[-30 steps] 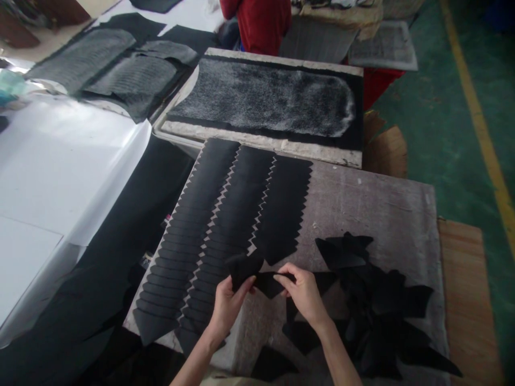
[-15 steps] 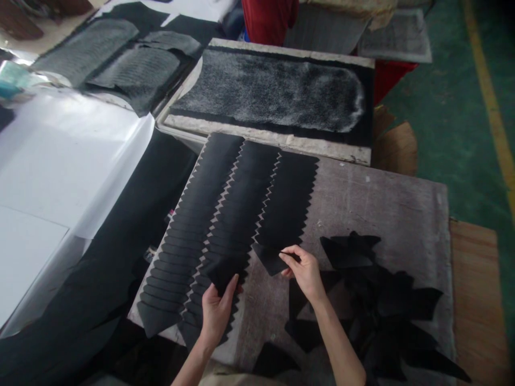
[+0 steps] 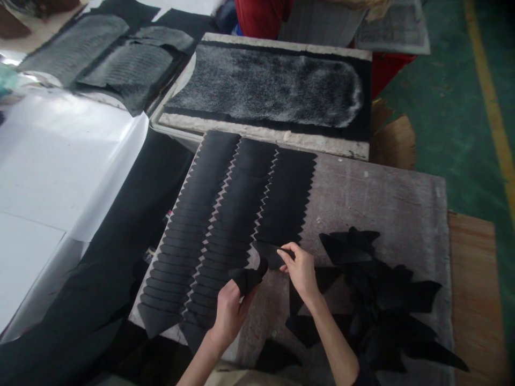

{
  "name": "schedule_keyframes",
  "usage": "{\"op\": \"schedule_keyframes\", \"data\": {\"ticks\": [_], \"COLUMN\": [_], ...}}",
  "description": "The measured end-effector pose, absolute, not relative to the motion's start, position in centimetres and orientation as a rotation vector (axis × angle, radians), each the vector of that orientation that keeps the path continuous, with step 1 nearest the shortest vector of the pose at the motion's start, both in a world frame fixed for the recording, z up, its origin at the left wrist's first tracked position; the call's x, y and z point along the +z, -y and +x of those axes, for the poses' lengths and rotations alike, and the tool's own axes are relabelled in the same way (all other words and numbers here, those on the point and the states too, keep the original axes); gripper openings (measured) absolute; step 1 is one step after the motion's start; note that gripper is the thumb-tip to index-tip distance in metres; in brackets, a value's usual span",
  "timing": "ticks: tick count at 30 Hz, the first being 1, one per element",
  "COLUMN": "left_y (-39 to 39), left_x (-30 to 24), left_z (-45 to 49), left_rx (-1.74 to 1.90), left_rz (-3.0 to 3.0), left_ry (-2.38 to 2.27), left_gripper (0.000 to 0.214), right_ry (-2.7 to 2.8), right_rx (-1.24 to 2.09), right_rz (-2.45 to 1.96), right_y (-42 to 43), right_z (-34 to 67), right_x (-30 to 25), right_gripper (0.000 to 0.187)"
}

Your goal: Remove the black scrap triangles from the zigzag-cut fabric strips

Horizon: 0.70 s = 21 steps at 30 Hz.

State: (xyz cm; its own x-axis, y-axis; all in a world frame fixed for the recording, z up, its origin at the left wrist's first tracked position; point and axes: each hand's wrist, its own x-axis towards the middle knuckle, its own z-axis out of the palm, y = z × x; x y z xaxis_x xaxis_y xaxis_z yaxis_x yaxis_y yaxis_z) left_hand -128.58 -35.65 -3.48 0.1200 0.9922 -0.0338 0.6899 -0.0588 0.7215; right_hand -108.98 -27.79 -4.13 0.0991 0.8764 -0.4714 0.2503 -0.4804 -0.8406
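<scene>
My left hand (image 3: 230,311) grips a small stack of black cut fabric pieces (image 3: 247,277) just below the middle row. My right hand (image 3: 298,268) pinches a single black piece (image 3: 269,253) at the near end of the right row. Three overlapping rows of black pointed pieces (image 3: 225,214) lie fanned out on a grey felt-covered board (image 3: 370,203). A loose heap of black pieces (image 3: 378,300) lies to the right of my right hand.
A second board with a grey fuzzy sheet (image 3: 265,88) lies behind. White sheeting (image 3: 60,161) and black cloth (image 3: 100,279) cover the table at left. A person in red (image 3: 261,16) stands at the far side. Green floor (image 3: 462,107) with a yellow line runs along the right.
My right hand carried one black piece up to the near end of the right row. My left hand dropped with its stack, then rose back toward the right hand.
</scene>
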Motion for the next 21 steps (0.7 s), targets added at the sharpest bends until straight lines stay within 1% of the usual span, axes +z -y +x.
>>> {"op": "schedule_keyframes", "data": {"ticks": [3,7,9,16,21], "left_y": [34.9,33.2,32.4,30.5,30.2], "left_x": [-3.2,-2.8,-2.9,-3.1,-2.7], "left_z": [-128.2,-127.5,-127.3,-127.4,-127.5], "left_rx": [0.610,0.579,0.565,0.397,0.332], "left_rz": [1.963,2.064,2.126,2.281,2.227], "left_ry": [-1.521,-1.400,-1.362,-1.296,-1.314], "left_gripper": [0.019,0.039,0.043,0.038,0.036], "right_ry": [1.144,1.199,1.225,1.324,1.479], "right_rx": [1.393,1.363,1.351,1.243,1.006], "right_rz": [-1.822,-1.841,-1.855,-1.906,-1.990], "right_y": [27.7,27.7,27.7,27.8,28.3], "right_z": [-109.0,-108.9,-108.9,-109.0,-107.6], "right_x": [-4.0,-3.9,-4.0,-4.1,-3.7], "right_gripper": [0.025,0.023,0.024,0.021,0.015]}}
